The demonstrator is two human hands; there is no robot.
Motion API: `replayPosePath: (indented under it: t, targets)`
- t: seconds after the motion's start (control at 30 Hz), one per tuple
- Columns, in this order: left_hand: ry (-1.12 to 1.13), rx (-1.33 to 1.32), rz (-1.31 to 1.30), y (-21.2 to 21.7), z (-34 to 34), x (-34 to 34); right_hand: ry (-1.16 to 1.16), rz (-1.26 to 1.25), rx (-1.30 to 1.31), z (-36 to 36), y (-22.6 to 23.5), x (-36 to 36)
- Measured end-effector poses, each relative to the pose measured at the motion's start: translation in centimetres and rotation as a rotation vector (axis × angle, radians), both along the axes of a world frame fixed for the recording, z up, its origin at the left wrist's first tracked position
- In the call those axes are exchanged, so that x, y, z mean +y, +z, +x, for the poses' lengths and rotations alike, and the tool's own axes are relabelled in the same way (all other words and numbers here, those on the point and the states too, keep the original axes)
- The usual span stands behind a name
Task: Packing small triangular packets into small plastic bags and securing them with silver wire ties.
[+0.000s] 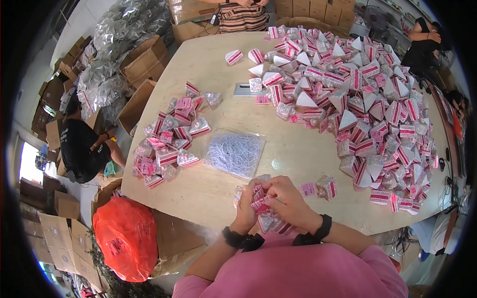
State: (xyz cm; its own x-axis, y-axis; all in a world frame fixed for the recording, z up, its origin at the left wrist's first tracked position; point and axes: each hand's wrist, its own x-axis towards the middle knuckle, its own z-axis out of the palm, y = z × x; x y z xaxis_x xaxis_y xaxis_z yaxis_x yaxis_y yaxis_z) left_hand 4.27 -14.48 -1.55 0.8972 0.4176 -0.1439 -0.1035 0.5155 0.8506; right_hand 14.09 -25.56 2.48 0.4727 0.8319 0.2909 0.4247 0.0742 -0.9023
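Observation:
Close to my body, at the table's near edge, my left hand (243, 212) and my right hand (289, 199) are closed together around a small bunch of pink printed tags and cake-slice-shaped packets (268, 219). Fingers of both hands meet at the pink tags (259, 197); the exact grip is partly hidden. Just right of my right hand lie a single wrapped slice-shaped packet (326, 187) and a loose pink tag (307, 189). Beyond my hands, a clear bag of white stringy loops (235, 153) lies flat.
A large heap of pink-and-white slice packets (367, 109) covers the table's right side; a smaller pile (166, 144) is at left. A small scale (244, 90) sits between them. A red plastic bag (124, 238) and cardboard boxes stand left. Other people are around the table.

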Motion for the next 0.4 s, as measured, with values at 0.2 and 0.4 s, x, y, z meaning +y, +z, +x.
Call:
replayPosePath:
  t: [0.2, 0.4]
  targets:
    - [-0.027, 0.032, -0.043, 0.5, -0.6, -0.6, -0.110, 0.003, 0.092, -0.4, -1.5, 0.4]
    - [-0.172, 0.162, 0.081, 0.1, -1.1, -0.5, -0.043, -0.124, 0.212, -0.2, -2.5, -0.1]
